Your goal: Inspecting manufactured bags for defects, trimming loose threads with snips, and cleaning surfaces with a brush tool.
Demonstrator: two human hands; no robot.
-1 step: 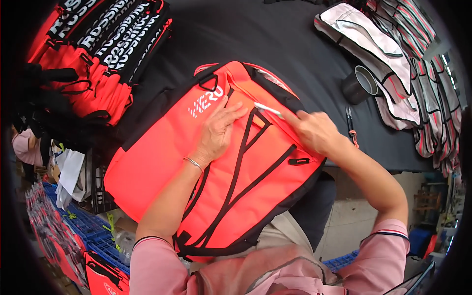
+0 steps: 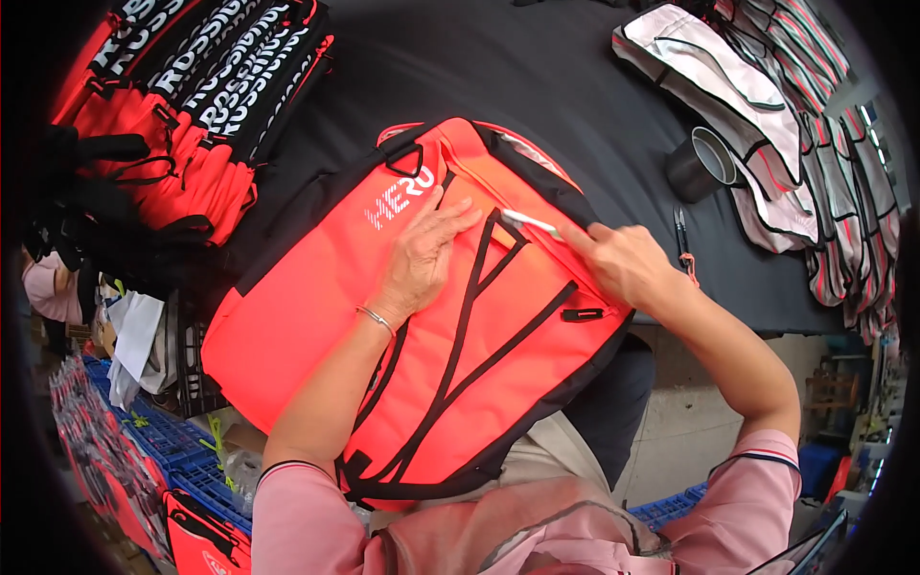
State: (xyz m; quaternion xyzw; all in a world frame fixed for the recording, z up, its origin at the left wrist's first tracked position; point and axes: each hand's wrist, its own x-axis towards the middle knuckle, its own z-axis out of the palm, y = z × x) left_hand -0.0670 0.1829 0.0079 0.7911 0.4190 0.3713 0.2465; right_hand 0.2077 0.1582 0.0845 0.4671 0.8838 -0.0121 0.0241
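Note:
A bright orange-red backpack (image 2: 316, 316) with black straps and white lettering lies across the edge of a black table (image 2: 537, 86), partly over my lap. My left hand (image 2: 422, 254) rests flat on the middle of the bag, fingers spread, a thin bracelet on the wrist. My right hand (image 2: 623, 264) pinches a slim white stick-like tool (image 2: 529, 223). Its tip touches the bag where the black straps meet near the upper edge.
A stack of red bags (image 2: 182, 115) with black-and-white straps lies at the table's far left. Several white and pink fabric pieces (image 2: 767, 105) pile up at the far right, beside a dark cylindrical cup (image 2: 700, 163). Small snips (image 2: 682, 235) lie near my right hand. Blue crates (image 2: 182, 460) stand below left.

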